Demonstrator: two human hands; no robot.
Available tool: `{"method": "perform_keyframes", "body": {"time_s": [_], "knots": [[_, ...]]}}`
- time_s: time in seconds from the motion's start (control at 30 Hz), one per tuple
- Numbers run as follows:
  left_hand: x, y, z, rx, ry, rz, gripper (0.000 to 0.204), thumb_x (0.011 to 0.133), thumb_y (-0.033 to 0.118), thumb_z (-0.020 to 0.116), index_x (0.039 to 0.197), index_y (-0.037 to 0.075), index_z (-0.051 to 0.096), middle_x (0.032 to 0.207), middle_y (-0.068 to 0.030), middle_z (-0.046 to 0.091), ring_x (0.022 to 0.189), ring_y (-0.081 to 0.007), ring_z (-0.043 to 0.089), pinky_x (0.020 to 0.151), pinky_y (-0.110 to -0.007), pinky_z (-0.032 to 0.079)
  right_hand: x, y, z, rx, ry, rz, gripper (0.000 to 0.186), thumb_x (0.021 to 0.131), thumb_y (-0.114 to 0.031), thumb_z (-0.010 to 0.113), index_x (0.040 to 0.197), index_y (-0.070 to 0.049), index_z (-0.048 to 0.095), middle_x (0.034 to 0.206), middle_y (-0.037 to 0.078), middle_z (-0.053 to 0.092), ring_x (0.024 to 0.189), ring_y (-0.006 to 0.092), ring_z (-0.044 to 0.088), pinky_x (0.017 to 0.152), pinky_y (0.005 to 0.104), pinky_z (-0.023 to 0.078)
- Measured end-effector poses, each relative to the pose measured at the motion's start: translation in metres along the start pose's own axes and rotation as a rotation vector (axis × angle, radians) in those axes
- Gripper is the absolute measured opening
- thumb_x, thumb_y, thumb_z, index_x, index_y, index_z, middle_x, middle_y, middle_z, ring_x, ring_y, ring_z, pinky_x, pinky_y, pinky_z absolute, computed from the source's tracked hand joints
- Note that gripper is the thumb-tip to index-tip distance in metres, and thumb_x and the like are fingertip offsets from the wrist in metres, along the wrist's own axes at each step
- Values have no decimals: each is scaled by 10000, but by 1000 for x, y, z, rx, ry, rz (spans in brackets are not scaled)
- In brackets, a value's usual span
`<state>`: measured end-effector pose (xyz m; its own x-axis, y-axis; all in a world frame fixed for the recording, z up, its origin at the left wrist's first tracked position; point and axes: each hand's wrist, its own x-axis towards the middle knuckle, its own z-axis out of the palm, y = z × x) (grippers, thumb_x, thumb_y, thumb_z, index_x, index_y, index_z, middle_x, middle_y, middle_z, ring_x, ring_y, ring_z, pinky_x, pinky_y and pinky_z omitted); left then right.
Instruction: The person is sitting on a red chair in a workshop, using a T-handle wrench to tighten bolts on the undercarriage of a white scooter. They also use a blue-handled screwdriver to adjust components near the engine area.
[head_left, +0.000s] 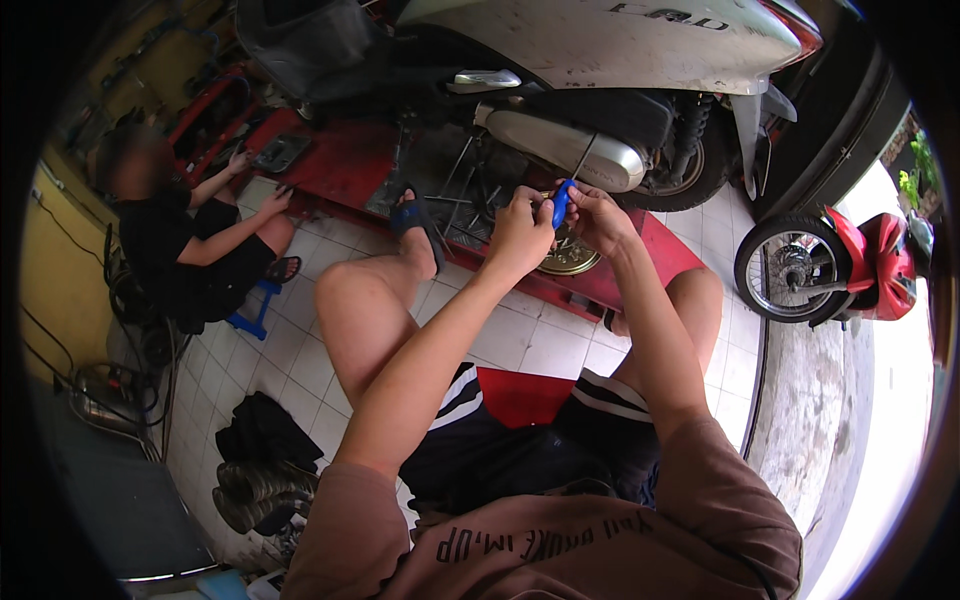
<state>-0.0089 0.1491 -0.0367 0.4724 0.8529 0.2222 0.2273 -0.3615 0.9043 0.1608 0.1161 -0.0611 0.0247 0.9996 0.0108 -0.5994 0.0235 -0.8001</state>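
Both hands are raised close together in front of the scooter's silver engine cover [560,143]. Between them is a screwdriver [561,204] with a blue handle, its thin metal shaft slanting up toward the cover. My left hand [522,232] is closed at the handle's left side, thumb against it. From the other side, the fingers of my right hand [602,222] pinch the handle near its shaft end. Just below the hands, partly hidden by them, a gold-coloured round dish [570,262] rests on the red lift platform [655,250]. Whether the shaft tip touches the cover I cannot tell.
The grey scooter [600,45] stands on the platform, its rear wheel [690,170] to the right. At left a person [170,225] sits on a blue stool [256,310]. A red motorbike [880,265] is at far right. Dark cloth [265,435] lies on the tiled floor.
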Motion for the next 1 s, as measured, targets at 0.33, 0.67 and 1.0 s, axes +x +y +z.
{"method": "perform_keyframes", "body": {"time_s": [0.33, 0.67, 1.0], "knots": [[-7, 9, -5, 85, 69, 124, 340, 794, 148, 674, 1046, -25, 525, 714, -167, 644, 681, -300, 659, 637, -386, 504, -1, 0, 9, 54, 43, 34, 187, 921, -152, 580, 1061, -28, 585, 844, 23, 598, 705, 87, 559, 656, 212, 477], [-12, 19, -5, 157, 96, 360, 384, 737, 117, 721, 1029, -34, 522, 822, -222, 630, 758, -375, 633, 694, -418, 498, -4, -2, -2, -9, 102, 68, 135, 918, -210, 598, 926, -76, 583, 765, -17, 539, 675, 68, 497, 639, 203, 448], [-8, 14, -6, -73, 43, 112, 236, 931, 193, 535, 1012, -29, 530, 638, -126, 622, 553, -213, 646, 499, -342, 498, 2, 6, 3, 32, 37, -15, 112, 948, -179, 542, 947, -67, 550, 795, -12, 551, 674, 59, 487, 638, 213, 426]]}}
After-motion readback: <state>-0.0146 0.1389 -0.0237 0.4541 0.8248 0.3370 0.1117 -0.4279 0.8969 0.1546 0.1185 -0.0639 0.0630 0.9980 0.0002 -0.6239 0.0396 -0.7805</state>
